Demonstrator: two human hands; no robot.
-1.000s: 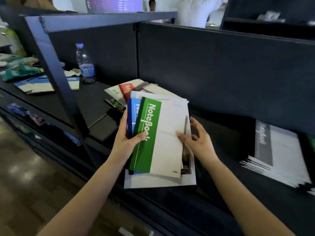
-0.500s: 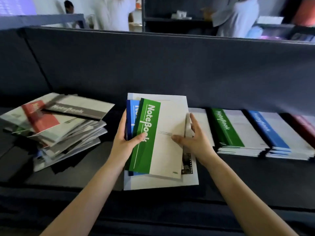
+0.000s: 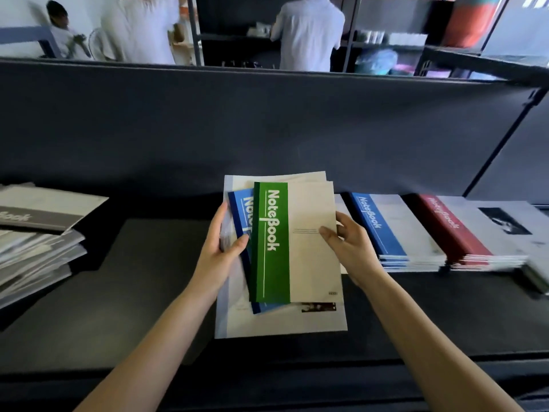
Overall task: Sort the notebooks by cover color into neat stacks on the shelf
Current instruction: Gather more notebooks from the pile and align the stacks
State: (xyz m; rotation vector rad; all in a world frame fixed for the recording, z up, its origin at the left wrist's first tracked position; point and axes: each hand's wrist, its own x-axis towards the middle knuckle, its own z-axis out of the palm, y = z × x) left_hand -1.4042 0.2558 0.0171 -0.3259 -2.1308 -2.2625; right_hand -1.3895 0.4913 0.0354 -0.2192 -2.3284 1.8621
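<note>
Green-spined paper notebook [image 3: 294,242] tops the bundle I hold above the black shelf [image 3: 148,286], left hand [image 3: 221,254] and right hand [image 3: 349,248] pinching its edges. Blue stack [image 3: 395,233] and red stack [image 3: 466,233] formed; messy grey pile [image 3: 38,233] remains.

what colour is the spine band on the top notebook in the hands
Green, with white "NoteBook" lettering, on the top notebook; the head view shows it clearly.

left hand [image 3: 221,254]: fingers curled round the left edge of a held bundle, thumb on top | right hand [image 3: 352,248]: thumb on top, fingers beneath the right edge | both forearms bare, reaching forward
</note>
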